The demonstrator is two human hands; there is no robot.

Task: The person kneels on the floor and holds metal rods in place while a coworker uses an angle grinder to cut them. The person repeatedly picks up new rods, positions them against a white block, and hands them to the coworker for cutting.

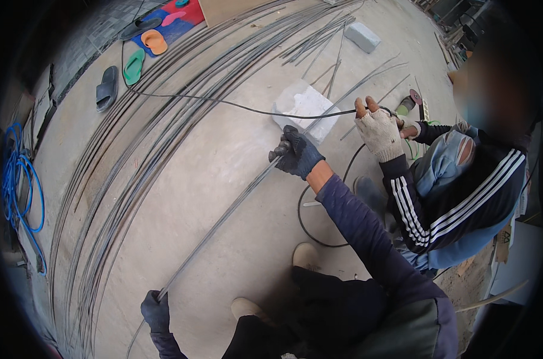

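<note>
A thin bundle of grey steel rods (214, 222) slants across the concrete floor from lower left to upper right. My left hand (156, 312), in a dark glove, is closed round its lower end. Farther along, my right hand (297, 154), also dark-gloved, grips the same bundle, fingers wrapped over it. Past that hand, the rods cross over a white block (300, 103). At the right a co-worker in white gloves (380, 133) holds a black cable (247, 108); near the co-worker's other hand is a tool with a round reddish disc (415, 96).
Many long rods (141, 164) lie curved along the left. A second pale block (362, 37) stands at the top, beside short rod pieces (319, 40). Sandals (107, 88) and a coiled blue hose (21, 179) lie at the left. The black cable loops near my feet.
</note>
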